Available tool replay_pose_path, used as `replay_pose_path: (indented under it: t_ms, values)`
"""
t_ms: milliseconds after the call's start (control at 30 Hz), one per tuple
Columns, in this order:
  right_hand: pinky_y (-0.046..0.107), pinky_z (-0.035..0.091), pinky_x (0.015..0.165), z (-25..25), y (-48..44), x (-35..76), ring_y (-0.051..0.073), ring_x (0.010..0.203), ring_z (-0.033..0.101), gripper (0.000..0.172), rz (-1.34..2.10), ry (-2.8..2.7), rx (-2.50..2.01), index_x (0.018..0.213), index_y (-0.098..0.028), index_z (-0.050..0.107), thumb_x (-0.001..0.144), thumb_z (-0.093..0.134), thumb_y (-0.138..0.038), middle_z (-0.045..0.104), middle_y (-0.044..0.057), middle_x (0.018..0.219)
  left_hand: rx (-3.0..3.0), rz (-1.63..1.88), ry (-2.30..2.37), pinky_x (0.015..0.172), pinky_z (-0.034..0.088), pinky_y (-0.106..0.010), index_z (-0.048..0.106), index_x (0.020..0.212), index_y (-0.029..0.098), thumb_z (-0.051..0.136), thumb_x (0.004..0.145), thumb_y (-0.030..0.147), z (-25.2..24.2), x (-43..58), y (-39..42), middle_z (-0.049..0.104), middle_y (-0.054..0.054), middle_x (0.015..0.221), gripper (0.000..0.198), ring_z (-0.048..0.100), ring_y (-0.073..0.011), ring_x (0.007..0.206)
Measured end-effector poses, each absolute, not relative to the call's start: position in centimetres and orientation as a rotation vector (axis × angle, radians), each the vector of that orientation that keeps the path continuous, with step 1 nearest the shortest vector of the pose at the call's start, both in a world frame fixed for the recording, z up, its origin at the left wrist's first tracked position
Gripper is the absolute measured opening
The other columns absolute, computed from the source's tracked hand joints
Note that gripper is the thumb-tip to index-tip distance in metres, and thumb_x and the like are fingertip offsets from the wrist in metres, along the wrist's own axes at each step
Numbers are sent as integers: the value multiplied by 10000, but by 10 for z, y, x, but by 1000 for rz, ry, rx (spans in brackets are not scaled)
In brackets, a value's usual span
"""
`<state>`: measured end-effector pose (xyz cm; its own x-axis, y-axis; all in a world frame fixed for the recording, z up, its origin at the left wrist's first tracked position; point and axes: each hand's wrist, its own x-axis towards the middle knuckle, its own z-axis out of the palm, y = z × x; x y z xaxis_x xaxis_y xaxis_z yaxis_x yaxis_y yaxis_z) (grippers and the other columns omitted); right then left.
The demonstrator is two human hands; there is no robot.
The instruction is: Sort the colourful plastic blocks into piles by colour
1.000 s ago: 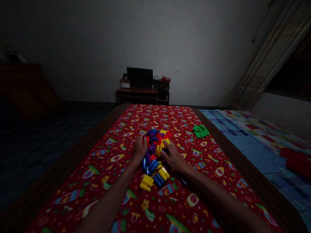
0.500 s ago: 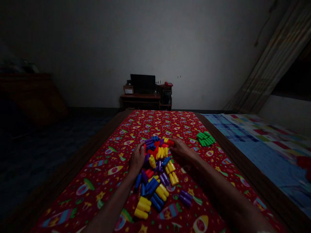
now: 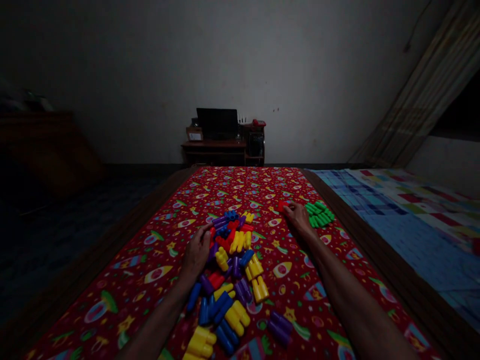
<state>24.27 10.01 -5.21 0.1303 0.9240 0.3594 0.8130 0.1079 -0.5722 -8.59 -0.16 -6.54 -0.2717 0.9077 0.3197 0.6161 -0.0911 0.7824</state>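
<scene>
Yellow, blue, purple and red plastic blocks lie in a loose pile, with a yellow block near its front and a purple block a little apart on the right. At the pile's upper left edge is my left hand, its fingers partly bent beside a red block; thumb and forefinger look apart. My right hand pinches another red block over the red cloth, just left of a group of green blocks.
A red patterned cloth covers the surface, with brown fabric along its sides. Blue and checkered bedding lies to the right. A desk with a black monitor stands by the far wall.
My right hand has moved right, away from the pile, carrying the red block toward the green ones. My left hand stays at the pile's left edge. The view has shifted slightly.
</scene>
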Motion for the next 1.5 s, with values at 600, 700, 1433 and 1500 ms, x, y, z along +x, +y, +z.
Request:
replay_pose_path:
  t_ms: [600,700,1433,1500]
  values:
    - [244,424,689,-36,50,149,183,795,609,248,459,-2398,-1178,1018,-150,683,806,559,-185,700,70,895,1671,1279,1868,986,480,-407,636,1127,171,376,852,356,-58,-83,-5,679,-107,1205,421,621,-259,1129]
    - [255,428,700,-39,63,171,188,794,605,265,360,-2228,-1275,1044,-146,671,840,553,-267,696,68,898,1681,1277,1865,985,481,-402,639,1121,170,375,847,357,-59,-83,-4,680,-107,1203,423,621,-258,1127]
    - [267,486,758,-44,52,123,166,836,655,310,594,-2262,-802,1130,-168,675,846,552,-144,726,73,963,1868,1178,1630,1000,481,-392,630,1154,136,394,840,446,-54,-75,-7,670,-135,1215,499,613,-264,1152]
    - [251,484,699,-39,53,128,164,756,656,267,613,-2228,-907,1053,-146,707,835,553,-153,733,63,874,1868,1172,1621,1014,469,-397,637,1141,152,400,838,447,-54,-75,-7,667,-122,1226,485,602,-263,1169]
